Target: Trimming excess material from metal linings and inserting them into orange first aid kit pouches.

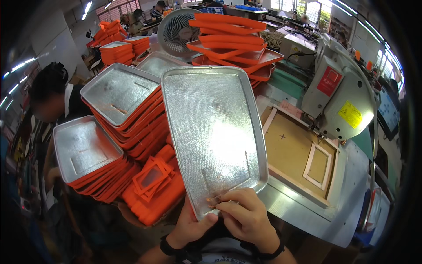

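A rectangular silver-lined panel with rounded corners and a raised rim tilts up in front of me. My left hand grips its lower left corner, thumb on the silver face and the other fingers behind. At the panel's lower edge, my right hand is closed in a pinch beside brownish loose strands. Whatever is between those fingertips is too small to make out. Left of the panel stand stacks of similar silver-faced, orange-sided panels, with a shorter stack nearer.
Small orange frames lie on orange pieces at the near left. On the right, a sewing machine stands over a metal table with a wooden-edged template. Behind are orange trays and a fan. A person bends at the left.
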The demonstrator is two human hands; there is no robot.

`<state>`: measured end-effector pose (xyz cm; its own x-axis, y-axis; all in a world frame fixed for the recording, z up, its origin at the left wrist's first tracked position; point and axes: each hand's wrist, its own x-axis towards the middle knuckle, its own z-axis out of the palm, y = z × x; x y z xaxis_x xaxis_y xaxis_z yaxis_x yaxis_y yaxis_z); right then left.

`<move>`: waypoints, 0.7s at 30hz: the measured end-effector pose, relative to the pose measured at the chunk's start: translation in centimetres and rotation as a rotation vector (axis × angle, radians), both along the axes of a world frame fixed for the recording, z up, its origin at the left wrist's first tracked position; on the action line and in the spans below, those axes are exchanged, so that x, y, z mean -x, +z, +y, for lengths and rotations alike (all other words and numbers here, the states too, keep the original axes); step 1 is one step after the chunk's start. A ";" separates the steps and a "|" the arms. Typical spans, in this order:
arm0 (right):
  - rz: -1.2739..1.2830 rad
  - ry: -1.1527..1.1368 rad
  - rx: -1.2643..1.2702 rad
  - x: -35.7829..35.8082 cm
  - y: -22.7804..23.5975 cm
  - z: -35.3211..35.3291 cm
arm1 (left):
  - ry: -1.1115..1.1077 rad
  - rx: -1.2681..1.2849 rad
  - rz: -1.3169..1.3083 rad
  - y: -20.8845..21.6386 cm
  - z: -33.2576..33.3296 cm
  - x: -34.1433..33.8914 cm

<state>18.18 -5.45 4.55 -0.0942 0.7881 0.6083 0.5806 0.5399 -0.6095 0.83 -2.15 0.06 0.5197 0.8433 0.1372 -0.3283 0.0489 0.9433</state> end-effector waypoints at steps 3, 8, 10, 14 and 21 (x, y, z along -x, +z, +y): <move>-0.022 -0.039 -0.011 0.4 0.0 0.1 | 0.004 0.013 0.005 -0.2 0.0 0.1; 0.016 -0.027 -0.009 0.1 -0.8 0.1 | 0.004 -0.013 0.033 -0.1 0.3 0.1; 0.019 -0.053 0.007 0.5 -0.3 0.0 | 0.003 -0.007 0.011 -0.2 0.3 0.1; -0.060 -0.091 -0.035 0.9 -0.4 -0.1 | 0.026 0.001 -0.020 -0.1 0.0 -0.1; -0.019 -0.058 -0.030 0.7 -0.9 0.0 | 0.014 -0.020 0.014 -0.5 0.3 0.3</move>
<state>17.47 -5.41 3.64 -0.0606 0.7739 0.6304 0.6226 0.5230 -0.5821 0.57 -1.88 -0.44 0.5102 0.8475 0.1463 -0.3153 0.0260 0.9486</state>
